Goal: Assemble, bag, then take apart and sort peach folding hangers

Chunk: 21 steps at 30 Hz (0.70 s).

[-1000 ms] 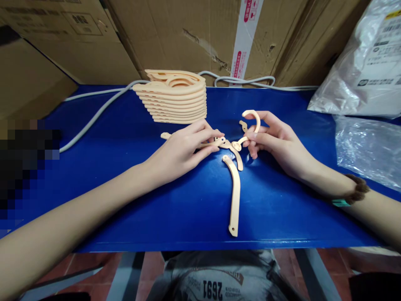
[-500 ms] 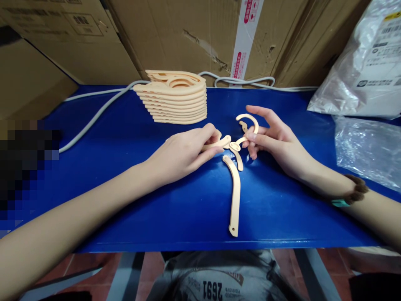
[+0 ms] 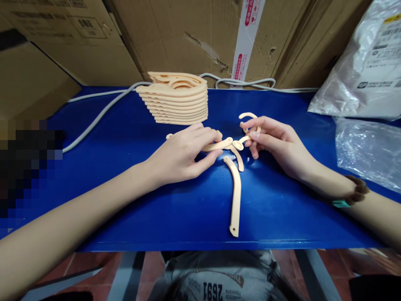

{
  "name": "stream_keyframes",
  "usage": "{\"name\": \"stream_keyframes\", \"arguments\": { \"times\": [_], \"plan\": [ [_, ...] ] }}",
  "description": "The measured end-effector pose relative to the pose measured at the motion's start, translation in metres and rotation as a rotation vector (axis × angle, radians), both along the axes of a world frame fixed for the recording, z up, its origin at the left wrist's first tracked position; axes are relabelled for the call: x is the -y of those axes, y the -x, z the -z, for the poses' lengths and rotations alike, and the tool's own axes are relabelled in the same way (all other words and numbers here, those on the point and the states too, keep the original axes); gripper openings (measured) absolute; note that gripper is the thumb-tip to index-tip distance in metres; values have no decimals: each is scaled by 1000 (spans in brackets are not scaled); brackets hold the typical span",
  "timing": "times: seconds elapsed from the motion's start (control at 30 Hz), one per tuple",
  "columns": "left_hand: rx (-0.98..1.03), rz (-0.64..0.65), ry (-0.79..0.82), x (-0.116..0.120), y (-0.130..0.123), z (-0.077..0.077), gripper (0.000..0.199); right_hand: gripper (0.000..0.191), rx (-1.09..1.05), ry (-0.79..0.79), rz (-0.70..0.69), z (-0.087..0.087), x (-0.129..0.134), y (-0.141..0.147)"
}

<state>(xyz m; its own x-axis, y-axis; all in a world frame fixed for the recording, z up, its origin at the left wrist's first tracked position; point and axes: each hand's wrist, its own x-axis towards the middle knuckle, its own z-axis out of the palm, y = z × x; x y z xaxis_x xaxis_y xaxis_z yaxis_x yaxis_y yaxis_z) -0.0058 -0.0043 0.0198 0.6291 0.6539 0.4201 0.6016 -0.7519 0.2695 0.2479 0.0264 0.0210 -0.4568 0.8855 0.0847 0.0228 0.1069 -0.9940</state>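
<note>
My left hand (image 3: 184, 152) rests over a cream plastic arm piece (image 3: 219, 145), its thumb lifted a little from the piece and the fingers bent over it. The fingers of my right hand (image 3: 275, 136) pinch a cream hook piece (image 3: 246, 139), whose round base lies against the end of the arm piece. Just below, a short curved piece (image 3: 238, 159) lies on the blue table. A longer curved arm (image 3: 235, 196) with a small hole at its lower end lies nearer the front edge.
A stack of cream folded hangers (image 3: 175, 100) stands at the back left. Behind it run white cables (image 3: 103, 109) along cardboard boxes (image 3: 188, 37). Plastic bags (image 3: 360, 75) lie at the right. The table's front edge (image 3: 188, 246) crosses below my hands.
My left thumb and fingers have spread apart, loosening around the arm piece. My right index finger has come down onto the hook piece, which has shifted slightly right.
</note>
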Motion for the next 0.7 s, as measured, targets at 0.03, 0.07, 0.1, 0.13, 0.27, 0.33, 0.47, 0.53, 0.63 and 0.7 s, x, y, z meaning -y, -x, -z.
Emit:
{"name": "stream_keyframes", "arguments": {
  "times": [0.03, 0.07, 0.1, 0.13, 0.27, 0.33, 0.47, 0.53, 0.63, 0.7],
  "plan": [
    [1, 8, -3, 0, 0, 0, 16, 20, -10, 5, -5, 0, 0, 0],
    [3, 16, -4, 0, 0, 0, 16, 18, -18, 9, -10, 0, 0, 0],
    [4, 22, -1, 0, 0, -1, 16, 16, -23, 12, -13, 0, 0, 0],
    [5, 27, 2, 0, 0, -1, 16, 15, -26, 15, -14, 0, 0, 0],
    [8, 29, 22, 0, 1, -1, 16, 15, -38, 24, -3, 0, -1, -1],
    [6, 22, 17, 0, 1, -1, 17, 15, -46, 28, -2, 0, -1, -1],
    [14, 42, 0, 0, 1, -1, 16, 16, -25, 29, 1, 1, -1, -1],
    [26, 72, -20, -1, 1, 0, 15, 16, -3, 11, 4, 0, 0, -1],
    [44, 109, -55, -1, 1, 1, 16, 16, 31, -23, 14, 0, 1, -1],
    [49, 124, -68, -2, 1, 2, 16, 16, 43, -29, 21, 0, 1, -1]
  ]
}}
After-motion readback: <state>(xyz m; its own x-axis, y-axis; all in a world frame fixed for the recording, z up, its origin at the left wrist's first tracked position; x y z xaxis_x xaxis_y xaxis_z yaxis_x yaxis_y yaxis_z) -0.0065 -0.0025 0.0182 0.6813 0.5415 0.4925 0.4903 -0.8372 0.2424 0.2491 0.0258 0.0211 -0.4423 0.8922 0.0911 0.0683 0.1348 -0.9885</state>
